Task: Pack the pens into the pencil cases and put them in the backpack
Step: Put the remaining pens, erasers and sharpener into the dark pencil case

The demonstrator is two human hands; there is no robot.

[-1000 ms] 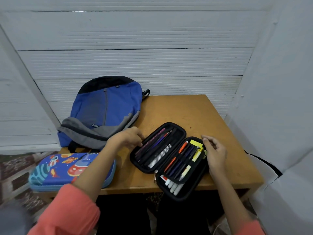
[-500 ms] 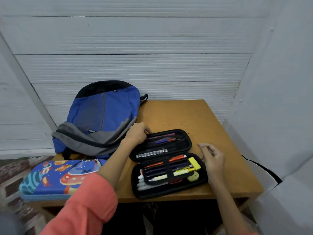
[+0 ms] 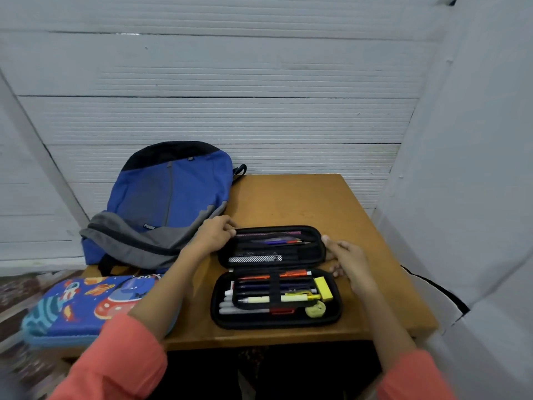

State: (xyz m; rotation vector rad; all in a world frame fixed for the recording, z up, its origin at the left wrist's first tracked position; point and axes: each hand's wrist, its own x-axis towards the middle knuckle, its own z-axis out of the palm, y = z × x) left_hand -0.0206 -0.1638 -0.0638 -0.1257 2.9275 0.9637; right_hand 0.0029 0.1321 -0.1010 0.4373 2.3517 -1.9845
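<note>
A black pencil case lies open on the wooden table, both halves filled with pens, a yellow eraser and a yellow-green sharpener. My left hand grips the far left corner of the raised lid half. My right hand holds the lid's right end with curled fingers. A blue and grey backpack lies at the back left. A blue space-print pencil case sits shut at the front left, partly hidden by my left arm.
White corrugated panels wall the table at the back and right. The table's right and far parts are bare wood. Patterned floor shows at the left, beyond the table edge.
The black case has turned square to me and slid onto the table. My left hand stayed on the lid's left corner, and my right hand moved up to the lid's right end.
</note>
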